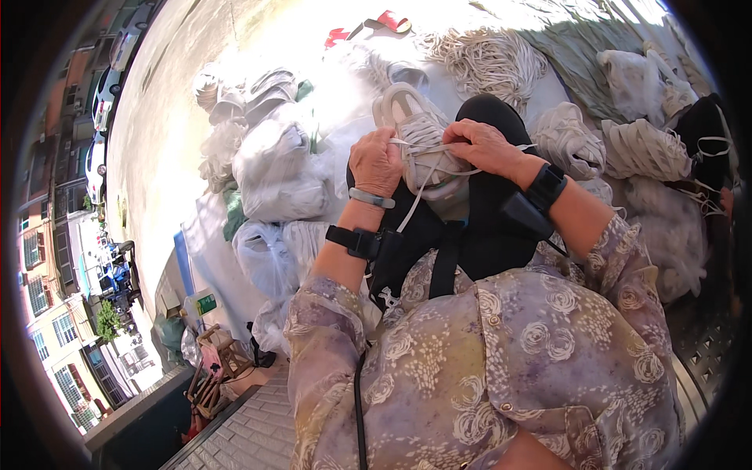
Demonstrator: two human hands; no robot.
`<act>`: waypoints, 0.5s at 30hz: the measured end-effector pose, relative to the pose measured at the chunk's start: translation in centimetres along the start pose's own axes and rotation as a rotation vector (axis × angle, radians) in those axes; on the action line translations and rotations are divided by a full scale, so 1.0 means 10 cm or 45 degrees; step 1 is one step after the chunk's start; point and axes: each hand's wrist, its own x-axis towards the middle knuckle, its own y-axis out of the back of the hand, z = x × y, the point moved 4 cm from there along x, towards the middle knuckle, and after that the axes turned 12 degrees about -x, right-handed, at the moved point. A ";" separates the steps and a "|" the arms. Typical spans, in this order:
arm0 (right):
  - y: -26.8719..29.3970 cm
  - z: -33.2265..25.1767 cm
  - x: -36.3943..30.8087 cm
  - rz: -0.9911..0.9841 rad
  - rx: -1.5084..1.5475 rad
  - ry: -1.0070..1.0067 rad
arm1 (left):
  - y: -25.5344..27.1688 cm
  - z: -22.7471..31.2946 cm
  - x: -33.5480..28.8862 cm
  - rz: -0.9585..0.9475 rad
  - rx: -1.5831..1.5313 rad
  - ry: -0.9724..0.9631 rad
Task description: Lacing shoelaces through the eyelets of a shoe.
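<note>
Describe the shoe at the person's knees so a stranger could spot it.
Start at the flowered shirt, lower middle, then go up to the black-clothed knees. Between them is a pale shoe. Unlike the pale bundle to its right, it has the left hand and right hand on its white laces.

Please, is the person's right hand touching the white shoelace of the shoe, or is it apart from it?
Touching. The head view shows it: the white shoelace runs into the grip of the right hand, over the shoe.
</note>
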 end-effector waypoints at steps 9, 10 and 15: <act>0.00 -0.01 -0.06 -0.001 0.070 -0.012 | 0.04 -0.01 -0.27 0.352 -0.419 0.270; 0.04 -0.05 -0.10 -0.010 -0.023 -0.004 | 0.02 -0.03 -0.30 0.360 -0.416 0.276; 0.05 -0.28 -0.41 -0.036 -0.519 0.195 | -0.09 -0.25 -0.45 0.387 -0.667 0.636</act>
